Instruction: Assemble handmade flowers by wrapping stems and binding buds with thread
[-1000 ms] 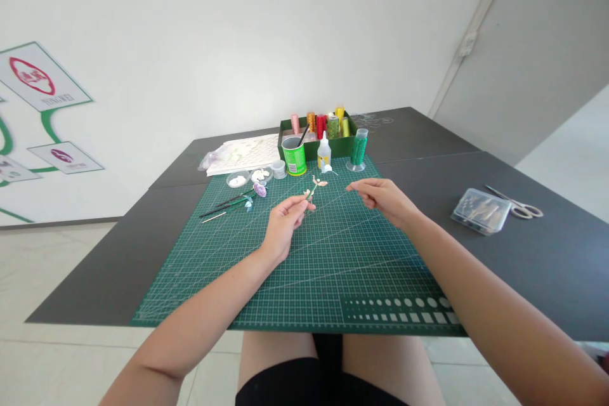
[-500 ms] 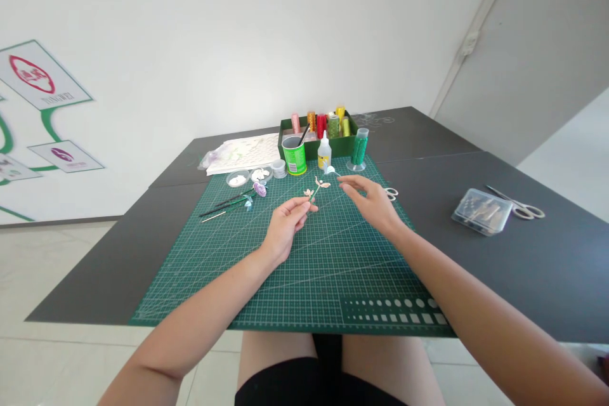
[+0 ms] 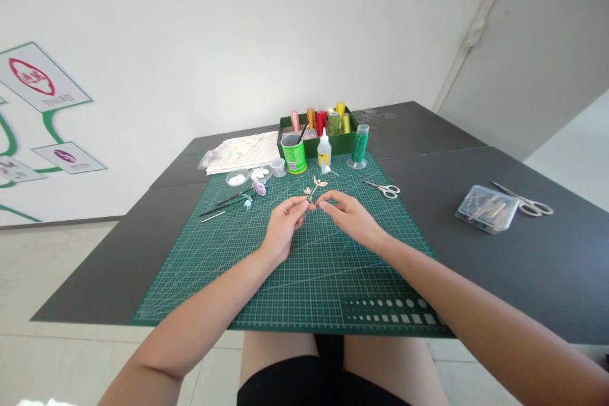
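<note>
My left hand [image 3: 287, 222] pinches the green stem of a small artificial flower [image 3: 320, 183] with pale peach petals, held upright above the green cutting mat [image 3: 266, 279]. Close beside it, my right hand [image 3: 349, 219] has thumb and forefinger closed together near the lower stem; whatever lies between these fingertips is too small to make out. A pale blue flower piece [image 3: 326, 169] rests on the mat in front of the glue bottle [image 3: 324, 151]. To the left lie a purple flower [image 3: 259, 188] and another light blue flower [image 3: 247, 203] on dark stems.
Behind the hands stand a green can [image 3: 294, 155], a green thread spool [image 3: 360, 144] and a dark green box [image 3: 310, 148] of coloured spools. Small scissors [image 3: 389, 191] lie on the mat's right. A clear plastic case [image 3: 488, 209] and larger scissors [image 3: 533, 206] are farther right. Shallow dishes [image 3: 238, 178] hold white pieces.
My right hand has let go of the pale blue flower piece, now on the mat, and moved left and nearer to my left hand. The left hand stays with the peach flower.
</note>
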Motion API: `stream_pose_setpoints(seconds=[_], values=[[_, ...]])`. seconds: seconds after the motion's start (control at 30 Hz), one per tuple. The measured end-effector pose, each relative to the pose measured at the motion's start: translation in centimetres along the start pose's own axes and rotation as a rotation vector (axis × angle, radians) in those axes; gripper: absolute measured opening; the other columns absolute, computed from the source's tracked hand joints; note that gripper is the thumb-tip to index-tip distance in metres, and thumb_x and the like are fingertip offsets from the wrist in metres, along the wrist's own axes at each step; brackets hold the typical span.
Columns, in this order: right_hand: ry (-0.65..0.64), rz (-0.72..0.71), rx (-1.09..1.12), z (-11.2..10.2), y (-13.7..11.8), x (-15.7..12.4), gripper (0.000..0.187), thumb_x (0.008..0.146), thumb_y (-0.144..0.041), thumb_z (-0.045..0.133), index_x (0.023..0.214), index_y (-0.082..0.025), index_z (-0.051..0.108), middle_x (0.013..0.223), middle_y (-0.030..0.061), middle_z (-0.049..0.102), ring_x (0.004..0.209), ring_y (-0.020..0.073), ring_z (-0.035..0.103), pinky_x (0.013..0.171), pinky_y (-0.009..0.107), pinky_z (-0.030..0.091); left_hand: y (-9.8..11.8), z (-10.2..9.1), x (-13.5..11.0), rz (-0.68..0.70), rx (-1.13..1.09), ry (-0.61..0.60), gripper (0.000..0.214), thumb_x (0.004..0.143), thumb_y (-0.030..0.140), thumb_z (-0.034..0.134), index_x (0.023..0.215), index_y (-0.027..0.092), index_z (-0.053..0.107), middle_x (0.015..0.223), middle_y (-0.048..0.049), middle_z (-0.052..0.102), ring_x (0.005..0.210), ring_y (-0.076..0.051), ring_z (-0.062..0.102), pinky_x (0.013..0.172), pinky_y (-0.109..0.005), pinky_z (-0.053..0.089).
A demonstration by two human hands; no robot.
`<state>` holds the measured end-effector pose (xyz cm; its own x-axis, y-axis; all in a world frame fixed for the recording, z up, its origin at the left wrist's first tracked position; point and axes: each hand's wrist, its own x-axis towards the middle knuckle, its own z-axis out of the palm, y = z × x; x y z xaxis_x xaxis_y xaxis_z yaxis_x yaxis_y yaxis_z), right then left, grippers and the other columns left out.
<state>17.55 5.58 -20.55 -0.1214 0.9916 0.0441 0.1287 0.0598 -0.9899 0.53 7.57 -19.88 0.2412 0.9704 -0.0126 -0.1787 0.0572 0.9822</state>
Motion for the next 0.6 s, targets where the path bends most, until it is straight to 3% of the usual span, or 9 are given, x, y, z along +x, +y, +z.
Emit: stream_pose_setpoints(seconds=[0.17, 0.23, 0.37, 0.47, 0.6], values=[[0.064, -0.134, -0.247, -0.4, -0.7, -0.5, 0.024, 0.089, -0.041, 0.058, 0.082, -0.02, 0.067, 0.051, -0.0075, 0.032, 0.049, 0.0097, 0.026, 0.049, 0.026, 0.019, -0.4, -0.5, 0.6, 0.003, 0.148, 0.004, 0.03, 0.076, 0.039, 0.076, 0.094, 0.015, 0.075, 0.077, -0.0045, 0.074, 0.052, -0.008, 0.038, 0.052, -0.023, 0.03], [0.062, -0.167, -0.275, -0.5, -1.1, -0.8, 0.028, 0.088, -0.043, 0.059, 0.082, -0.019, 0.072, 0.052, -0.0067, 0.032, 0.051, 0.0101, 0.026, 0.05, 0.027, 0.02, -0.6, -0.8, 0.9, 0.021, 0.228, -0.015, 0.028, 0.077, 0.038, 0.076, 0.093, 0.015, 0.075, 0.076, -0.0044, 0.075, 0.054, -0.01, 0.048, 0.057, -0.024, 0.036], [0.069, -0.191, -0.241, -1.0, -2.0, -1.3, 0.033, 0.086, -0.047, 0.061, 0.081, -0.019, 0.078, 0.053, -0.004, 0.039, 0.052, 0.0104, 0.028, 0.051, 0.027, 0.021, -0.9, -1.3, 1.2, 0.018, 0.396, -0.121, 0.021, 0.081, 0.033, 0.072, 0.093, 0.016, 0.072, 0.082, -0.007, 0.079, 0.073, -0.018, 0.068, 0.071, -0.028, 0.046], [0.13, -0.199, -0.216, -1.6, -2.5, -1.4, 0.035, 0.082, -0.048, 0.064, 0.082, -0.018, 0.081, 0.055, -0.0017, 0.046, 0.053, 0.0113, 0.032, 0.051, 0.028, 0.025, -1.0, -1.3, 1.0, 0.0, 0.515, -0.205, 0.012, 0.085, 0.028, 0.068, 0.088, 0.017, 0.068, 0.083, -0.007, 0.08, 0.074, -0.019, 0.071, 0.07, -0.028, 0.046], [0.188, -0.194, -0.276, -2.5, -2.7, -1.3, 0.035, 0.081, -0.049, 0.065, 0.079, -0.018, 0.081, 0.05, -0.0026, 0.041, 0.051, 0.0109, 0.03, 0.05, 0.028, 0.024, -0.8, -0.9, 0.5, 0.027, 0.609, -0.337, 0.007, 0.086, 0.023, 0.064, 0.083, 0.018, 0.065, 0.084, -0.0062, 0.08, 0.076, -0.019, 0.073, 0.069, -0.027, 0.048]])
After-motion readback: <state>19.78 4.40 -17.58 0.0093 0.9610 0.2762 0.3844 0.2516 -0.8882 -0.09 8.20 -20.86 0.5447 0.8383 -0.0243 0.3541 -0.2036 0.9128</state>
